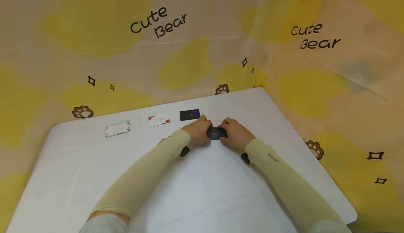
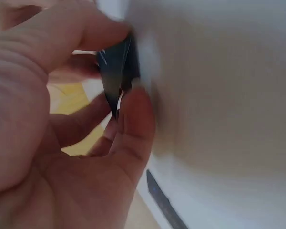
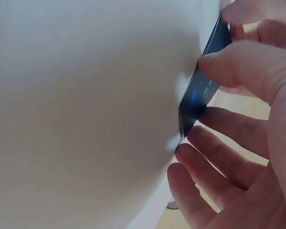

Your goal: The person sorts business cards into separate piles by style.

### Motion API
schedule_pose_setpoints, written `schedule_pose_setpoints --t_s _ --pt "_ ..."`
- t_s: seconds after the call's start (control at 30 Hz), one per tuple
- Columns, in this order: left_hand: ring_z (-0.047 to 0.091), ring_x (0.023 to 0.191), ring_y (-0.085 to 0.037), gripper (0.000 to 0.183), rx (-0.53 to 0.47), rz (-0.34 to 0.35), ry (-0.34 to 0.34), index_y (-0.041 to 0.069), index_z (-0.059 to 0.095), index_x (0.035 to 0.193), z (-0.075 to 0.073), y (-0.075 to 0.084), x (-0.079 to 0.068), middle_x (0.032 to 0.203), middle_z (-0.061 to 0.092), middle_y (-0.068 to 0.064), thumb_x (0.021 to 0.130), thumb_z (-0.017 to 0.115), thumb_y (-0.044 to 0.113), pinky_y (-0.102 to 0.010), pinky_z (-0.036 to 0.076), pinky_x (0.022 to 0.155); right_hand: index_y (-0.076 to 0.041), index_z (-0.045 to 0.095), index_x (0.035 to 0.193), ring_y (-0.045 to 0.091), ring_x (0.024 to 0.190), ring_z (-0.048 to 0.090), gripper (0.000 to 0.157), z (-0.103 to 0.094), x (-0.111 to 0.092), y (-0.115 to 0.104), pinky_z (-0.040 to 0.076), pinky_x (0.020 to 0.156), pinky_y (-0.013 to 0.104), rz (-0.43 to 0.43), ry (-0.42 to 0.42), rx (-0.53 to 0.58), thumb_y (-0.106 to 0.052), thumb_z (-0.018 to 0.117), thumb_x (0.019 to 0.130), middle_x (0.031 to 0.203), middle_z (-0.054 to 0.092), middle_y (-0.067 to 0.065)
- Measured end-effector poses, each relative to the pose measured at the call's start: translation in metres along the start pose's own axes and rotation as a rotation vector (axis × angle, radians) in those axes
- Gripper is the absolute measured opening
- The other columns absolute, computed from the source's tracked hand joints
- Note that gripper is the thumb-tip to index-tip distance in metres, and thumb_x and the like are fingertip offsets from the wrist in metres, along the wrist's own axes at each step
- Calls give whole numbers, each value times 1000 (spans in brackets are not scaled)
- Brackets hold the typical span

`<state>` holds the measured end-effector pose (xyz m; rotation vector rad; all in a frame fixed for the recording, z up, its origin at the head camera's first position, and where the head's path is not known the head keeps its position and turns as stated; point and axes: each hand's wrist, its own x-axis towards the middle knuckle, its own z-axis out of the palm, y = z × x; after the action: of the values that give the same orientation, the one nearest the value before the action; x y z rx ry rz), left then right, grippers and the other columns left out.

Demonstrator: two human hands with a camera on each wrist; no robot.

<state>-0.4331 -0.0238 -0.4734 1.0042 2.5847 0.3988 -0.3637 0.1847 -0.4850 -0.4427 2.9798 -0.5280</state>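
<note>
Both hands hold a dark blue business card (image 1: 216, 133) just above the white table. My left hand (image 1: 199, 131) pinches its left end between thumb and fingers. At the right end, my right hand (image 1: 237, 133) pinches it the same way. In the left wrist view the dark card (image 2: 114, 67) shows two dark faces at an angle; I cannot tell whether it is one card or more. Small pale print and a blue glow mark the card (image 3: 200, 93) in the right wrist view.
Along the back of the white table (image 1: 202, 187) lie a black card (image 1: 189, 115), a white card with red flowers (image 1: 159, 120) and a white card with a grey leafy border (image 1: 118, 129). A yellow patterned cloth (image 1: 176, 71) hangs behind the table.
</note>
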Motion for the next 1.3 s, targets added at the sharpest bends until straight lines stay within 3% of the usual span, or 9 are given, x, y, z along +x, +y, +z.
schedule_pose_setpoints --t_s 0.13,0.23,0.37,0.47,0.67,0.8,1.03,1.17,1.3 --pt "62 109 -22 54 -100 11 7 2 69 134 1 -6 -8 127 61 -14 87 87 23 -37 56 102 -5 69 138 27 127 62 49 0 4 -8 54 113 45 -6 -9 -18 -26 79 95 139 66 10" --pt "64 109 -23 46 -70 7 76 4 74 128 -1 -16 -14 124 65 -13 88 85 23 -38 58 99 -7 67 142 25 125 63 56 0 11 -17 55 111 45 -7 -22 -49 -31 81 93 138 67 7" --pt "66 108 -22 38 -66 -62 163 8 77 124 -1 -32 -25 121 68 -9 89 85 21 -38 58 100 -10 68 141 23 120 64 53 5 26 -30 55 109 44 -54 -47 -55 -28 82 94 130 69 4" --pt "67 109 -21 47 -92 -62 156 7 74 129 4 -39 -32 124 67 -9 90 86 31 -37 57 103 -9 71 138 23 117 64 48 10 32 -34 56 107 43 -84 -71 -47 -26 81 94 125 68 5" --pt "64 120 -25 74 -97 26 140 4 66 142 7 -32 -32 134 63 -13 85 90 44 -38 54 111 -8 66 144 26 124 61 63 3 31 -28 54 111 46 -17 -74 -40 -36 85 92 133 64 8" --pt "63 120 -25 68 -58 -2 119 5 68 140 2 -34 -26 133 66 -12 85 92 37 -38 55 109 -8 69 139 28 126 60 55 -5 35 -29 53 113 49 3 -111 -27 -32 85 92 134 62 8" --pt "66 104 -23 54 -63 -84 27 2 71 130 -7 -15 -25 122 71 -14 82 91 19 -37 59 96 -8 69 122 27 120 58 44 -6 29 -28 54 110 47 38 -132 -45 -25 87 85 125 61 8" --pt "64 94 -23 54 -96 -85 58 0 68 128 1 -7 -33 124 57 -19 80 90 15 -35 59 85 -9 58 120 24 107 57 49 -1 23 -27 55 101 44 27 -105 -18 -21 87 83 114 61 8" --pt "64 95 -23 59 -150 -83 92 -2 63 135 10 -2 -37 130 48 -20 84 88 13 -34 59 90 -7 56 123 25 106 59 47 3 16 -25 54 102 46 -18 -66 5 -15 84 86 113 63 10"
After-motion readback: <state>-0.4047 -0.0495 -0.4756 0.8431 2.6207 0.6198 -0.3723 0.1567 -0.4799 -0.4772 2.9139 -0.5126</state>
